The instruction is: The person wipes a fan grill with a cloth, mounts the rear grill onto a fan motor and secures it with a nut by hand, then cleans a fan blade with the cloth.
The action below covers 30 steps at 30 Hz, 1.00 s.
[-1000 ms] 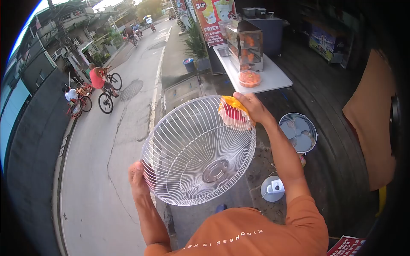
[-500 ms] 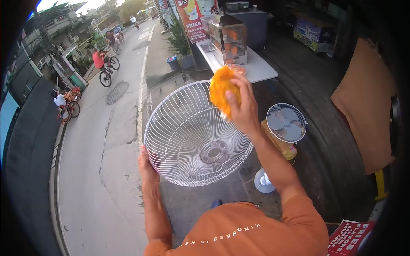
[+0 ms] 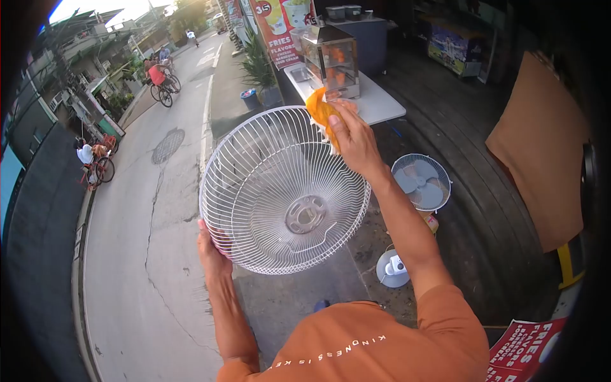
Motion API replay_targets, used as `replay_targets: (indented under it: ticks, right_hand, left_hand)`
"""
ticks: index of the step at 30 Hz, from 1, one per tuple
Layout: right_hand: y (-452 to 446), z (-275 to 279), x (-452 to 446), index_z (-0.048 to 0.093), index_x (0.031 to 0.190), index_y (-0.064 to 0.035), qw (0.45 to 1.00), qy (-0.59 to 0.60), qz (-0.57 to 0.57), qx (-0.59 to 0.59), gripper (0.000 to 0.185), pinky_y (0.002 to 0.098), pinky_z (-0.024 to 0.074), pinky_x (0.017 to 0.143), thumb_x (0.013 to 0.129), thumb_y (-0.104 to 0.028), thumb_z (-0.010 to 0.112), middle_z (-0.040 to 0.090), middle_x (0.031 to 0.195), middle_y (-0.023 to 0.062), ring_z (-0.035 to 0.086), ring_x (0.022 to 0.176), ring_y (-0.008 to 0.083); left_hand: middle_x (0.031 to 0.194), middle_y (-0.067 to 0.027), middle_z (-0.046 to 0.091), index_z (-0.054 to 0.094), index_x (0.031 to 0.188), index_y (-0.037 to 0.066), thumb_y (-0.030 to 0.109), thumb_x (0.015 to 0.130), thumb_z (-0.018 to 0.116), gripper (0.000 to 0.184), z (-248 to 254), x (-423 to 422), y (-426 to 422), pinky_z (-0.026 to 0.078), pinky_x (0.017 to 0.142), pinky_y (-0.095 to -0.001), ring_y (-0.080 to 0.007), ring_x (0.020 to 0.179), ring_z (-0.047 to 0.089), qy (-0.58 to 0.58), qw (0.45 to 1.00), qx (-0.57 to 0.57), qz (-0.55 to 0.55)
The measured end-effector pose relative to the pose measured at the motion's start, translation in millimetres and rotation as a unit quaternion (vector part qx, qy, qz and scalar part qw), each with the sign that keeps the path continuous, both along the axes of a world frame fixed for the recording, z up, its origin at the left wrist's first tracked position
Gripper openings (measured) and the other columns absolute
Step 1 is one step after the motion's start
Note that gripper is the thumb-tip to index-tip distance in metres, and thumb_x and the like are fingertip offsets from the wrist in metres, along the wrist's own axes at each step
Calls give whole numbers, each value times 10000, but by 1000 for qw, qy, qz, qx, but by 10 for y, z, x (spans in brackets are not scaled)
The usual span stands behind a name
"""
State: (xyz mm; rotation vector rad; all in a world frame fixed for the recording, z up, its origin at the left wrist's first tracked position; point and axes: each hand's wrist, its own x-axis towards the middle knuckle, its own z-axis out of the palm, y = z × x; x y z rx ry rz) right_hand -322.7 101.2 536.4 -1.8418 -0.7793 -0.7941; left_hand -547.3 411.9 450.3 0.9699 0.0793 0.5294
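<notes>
A round white wire fan cover (image 3: 264,184) is held up before me, its hollow side facing me and its round hub low in the middle. My left hand (image 3: 214,254) grips its lower left rim, with the fingers partly hidden behind the wires. At the upper right rim, my right hand (image 3: 354,141) is closed on an orange cloth (image 3: 325,114) with a pale edge. The cloth touches or hangs just by the rim; which one I cannot tell.
Right of my right arm are a fan with grey blades (image 3: 421,183) and a white fan base (image 3: 393,268). A white table (image 3: 382,105) bears a glass food case (image 3: 331,60). Cardboard (image 3: 541,153) stands right. Cyclists (image 3: 156,74) are on the road, left.
The cloth has come away from inside the rim, bunched in my right hand, then shifted slightly left. The cover has tilted and moved up and left in view. The cyclists are farther along the road.
</notes>
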Motion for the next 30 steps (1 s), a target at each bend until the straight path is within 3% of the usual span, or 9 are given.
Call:
replay_targets:
  ticks: [4,7,12,15,16,19,21,22,30]
  right_hand:
    - [253,-177,-544,503,1492,27,984,-157,-13,-82,536,538,310,1202,1045,-268,514,517,1509,266,450,1441,437]
    - [503,-497,-809,454,1539,6,969,-134,108,-178,593,565,248,1220,1025,-280,533,464,1556,255,390,1481,434]
    - [327,-19,-248,468,1515,8,979,-174,-67,-78,592,547,334,1164,1029,-323,537,480,1542,231,441,1445,393]
    - [76,112,102,546,1408,69,994,103,39,4,557,454,424,1100,1065,-364,477,612,1382,263,573,1289,420]
    - [-66,195,107,556,1392,81,972,224,74,-17,553,436,433,1093,1076,-362,455,627,1362,263,590,1273,411]
    - [-288,-561,702,512,1453,72,942,277,190,16,550,406,407,1128,1099,-334,400,575,1461,255,544,1368,367]
    - [-177,-619,409,480,1491,60,952,234,182,82,544,390,370,1167,1108,-313,377,523,1523,246,489,1431,340]
    - [-146,-632,234,463,1510,54,954,213,178,116,543,383,352,1187,1113,-302,365,496,1554,242,462,1463,326]
    - [-94,-291,-489,435,1558,3,996,-23,16,-85,541,494,213,1270,1068,-228,444,414,1617,225,336,1533,387]
  left_hand:
    - [1143,-110,734,618,1293,6,427,1118,437,491,-15,-9,-31,614,786,-337,-184,925,727,-15,1000,-19,7]
    - [1178,-113,725,602,1320,12,443,1119,420,509,-66,26,16,612,816,-345,-191,965,722,-31,995,-88,-19]
    - [1197,-118,718,588,1349,19,453,1120,407,523,-74,22,31,607,849,-356,-203,1009,717,-36,996,-76,-20]
    - [1156,-105,729,573,1374,23,462,1119,406,534,-186,-53,216,612,734,-306,-160,861,723,-123,977,-64,-162]
    - [1047,-76,724,609,1275,44,471,1117,408,497,-208,-84,172,575,645,-279,-133,748,678,-78,990,-86,-83]
    - [732,10,646,641,959,118,498,1112,415,468,-107,-144,-44,443,417,-218,-68,463,511,-1,989,-141,46]
    - [539,70,510,561,725,182,517,1107,419,528,-320,-147,143,326,318,-204,-43,344,360,-27,986,-165,-17]
    - [461,94,368,386,613,230,531,1103,423,577,-203,-134,50,315,304,-217,-44,329,345,29,979,-196,37]
    - [480,87,406,433,632,217,539,1097,436,565,-21,-103,-121,330,302,-209,-40,334,367,34,974,-222,25]
